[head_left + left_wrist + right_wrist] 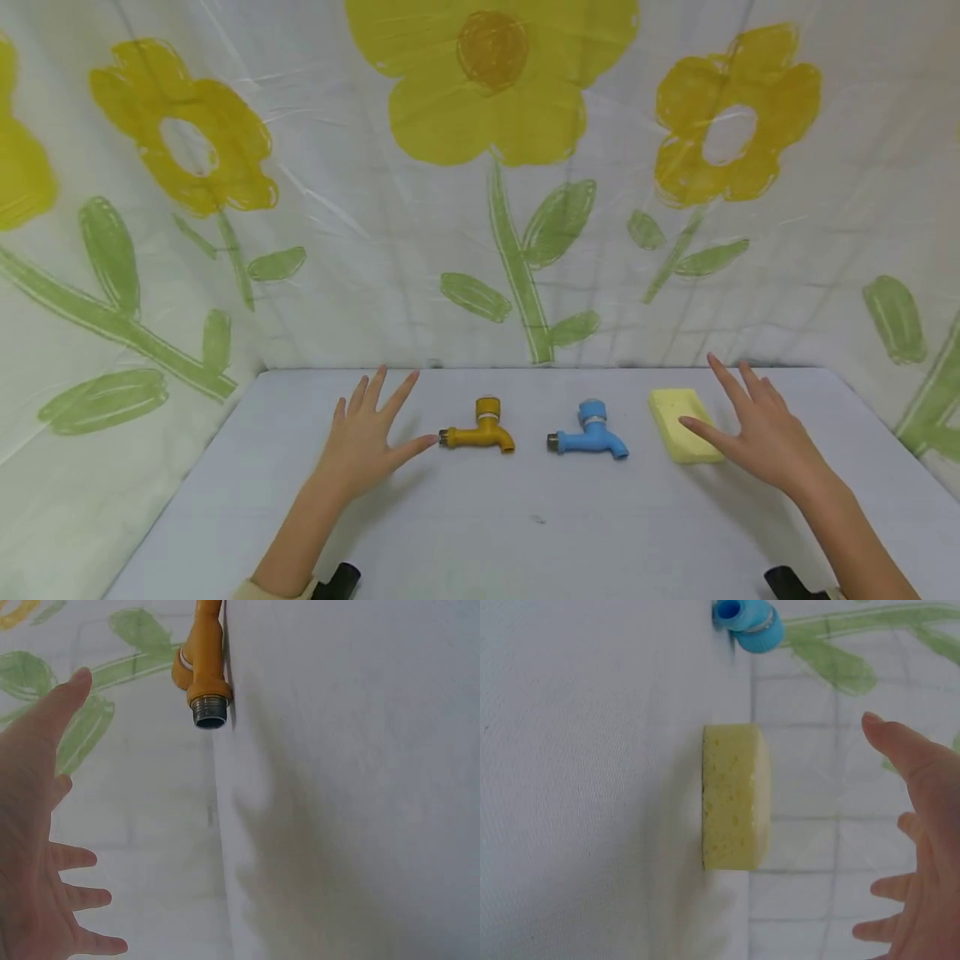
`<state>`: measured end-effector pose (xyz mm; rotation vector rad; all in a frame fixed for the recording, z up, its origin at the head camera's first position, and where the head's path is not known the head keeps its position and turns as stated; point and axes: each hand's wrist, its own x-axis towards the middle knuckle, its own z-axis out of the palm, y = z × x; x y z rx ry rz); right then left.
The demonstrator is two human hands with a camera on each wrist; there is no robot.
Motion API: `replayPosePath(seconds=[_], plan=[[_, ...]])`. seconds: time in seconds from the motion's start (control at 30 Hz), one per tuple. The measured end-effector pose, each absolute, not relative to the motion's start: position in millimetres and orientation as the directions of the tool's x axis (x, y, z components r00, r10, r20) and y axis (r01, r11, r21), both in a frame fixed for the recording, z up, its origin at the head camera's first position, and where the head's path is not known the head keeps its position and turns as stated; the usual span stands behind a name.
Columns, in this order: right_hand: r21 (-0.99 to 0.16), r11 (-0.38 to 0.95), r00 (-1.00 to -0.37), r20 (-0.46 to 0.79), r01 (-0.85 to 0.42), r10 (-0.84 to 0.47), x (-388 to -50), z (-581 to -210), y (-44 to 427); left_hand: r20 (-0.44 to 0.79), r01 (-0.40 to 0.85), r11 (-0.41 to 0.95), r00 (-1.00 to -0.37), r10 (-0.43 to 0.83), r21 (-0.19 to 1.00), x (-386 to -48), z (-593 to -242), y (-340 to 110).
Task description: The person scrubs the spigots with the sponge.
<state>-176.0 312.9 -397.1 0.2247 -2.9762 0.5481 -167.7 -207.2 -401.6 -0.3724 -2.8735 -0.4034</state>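
A yellow tap (480, 435) with a dark threaded end lies on the table, left of the middle. To its right lies a blue tap (588, 440) of the same shape. A pale yellow sponge (681, 429) sits flat on the table farther right. My left hand (363, 446) hovers left of the yellow tap, fingers spread and holding nothing; in the left wrist view the thumb is apart from the tap's threaded end (210, 712). Over the sponge's right side, my right hand (768, 433) is raised with spread fingers. The right wrist view shows a gap between it and the sponge (731, 799).
The white table (540, 533) ends at the back against a white sheet (345, 275) painted with yellow flowers and green leaves. Black wrist straps (341, 581) show at both wrists. A small dark mark lies near the table's middle.
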Motion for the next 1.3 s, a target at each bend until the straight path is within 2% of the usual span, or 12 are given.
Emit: replayPosePath(seconds=[0.53, 0.8, 1.3], plan=[[-0.406, 0.901, -0.988, 0.098, -0.152, -0.123, -184, -401, 309, 0.234, 0.368, 0.888, -0.922, 0.309, 0.276, -183, -401, -173], [-0.476, 0.864, -0.987, 0.084, -0.164, -0.141, -189, -403, 305, 0.233, 0.414, 0.854, -0.906, 0.353, 0.315, -186, -400, -155], [-0.472, 0.870, -0.990, 0.086, -0.141, -0.114, -194, -409, 301, 0.228, 0.499, 0.780, -0.867, 0.444, 0.378, -197, -407, -122]])
